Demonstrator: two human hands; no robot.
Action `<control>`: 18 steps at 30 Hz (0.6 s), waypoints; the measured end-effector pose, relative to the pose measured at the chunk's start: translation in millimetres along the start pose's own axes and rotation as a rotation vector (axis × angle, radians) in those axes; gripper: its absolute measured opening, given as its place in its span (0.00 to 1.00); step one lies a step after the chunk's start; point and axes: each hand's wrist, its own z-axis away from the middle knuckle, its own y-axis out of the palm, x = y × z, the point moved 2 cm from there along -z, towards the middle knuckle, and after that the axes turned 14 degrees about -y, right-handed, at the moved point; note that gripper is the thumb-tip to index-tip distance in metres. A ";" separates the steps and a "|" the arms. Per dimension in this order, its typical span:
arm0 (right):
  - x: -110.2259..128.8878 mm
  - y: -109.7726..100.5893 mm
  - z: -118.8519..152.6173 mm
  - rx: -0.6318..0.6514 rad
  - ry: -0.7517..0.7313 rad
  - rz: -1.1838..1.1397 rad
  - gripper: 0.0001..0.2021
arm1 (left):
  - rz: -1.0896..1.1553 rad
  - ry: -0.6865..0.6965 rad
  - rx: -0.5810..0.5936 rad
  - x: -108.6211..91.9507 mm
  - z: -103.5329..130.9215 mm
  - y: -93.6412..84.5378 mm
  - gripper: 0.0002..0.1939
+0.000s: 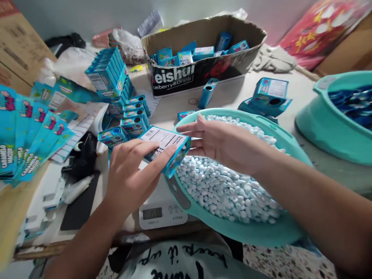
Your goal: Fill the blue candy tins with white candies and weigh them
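Observation:
A small blue printed box [171,145] lies tilted in my left hand [132,168], its fingers closed round it over the edge of the teal basin. My right hand [215,141] is beside the box's right end, fingers stretched toward it and apart, above the white candies [221,186] that fill the teal basin [279,236]. Whether the right fingertips touch the box is hard to tell. Under the left hand's side of the basin sits a white digital scale [174,219], its display lit.
A cardboard box [162,81] with blue boxes stands at the back. Blue boxes [135,124] are stacked centre-left; flat blue packs [26,143] fan out far left. A second teal basin [314,124] with blue wrapped pieces is at right. More blue boxes [270,95] lie behind the first basin.

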 end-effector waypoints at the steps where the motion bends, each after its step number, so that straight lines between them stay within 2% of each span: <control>1: 0.5 0.1 -0.3 -0.003 0.011 -0.031 0.19 | -0.006 0.018 -0.042 -1.3 0.3 0.8 0.34; 3: 0.7 -0.2 -0.7 0.011 0.036 -0.068 0.22 | -0.066 0.045 -0.053 -3.6 -0.4 2.7 0.33; 7: 0.2 -0.5 0.0 0.021 0.031 -0.076 0.19 | -0.181 0.104 0.027 -7.1 -4.1 4.6 0.27; 11: 3.7 -0.5 1.0 0.029 0.004 -0.049 0.19 | -0.172 0.078 -0.011 -8.1 -3.9 1.9 0.30; 18: 2.0 -12.1 -4.6 -0.054 -0.090 0.191 0.18 | -0.138 -0.004 -0.037 -7.9 4.5 4.2 0.31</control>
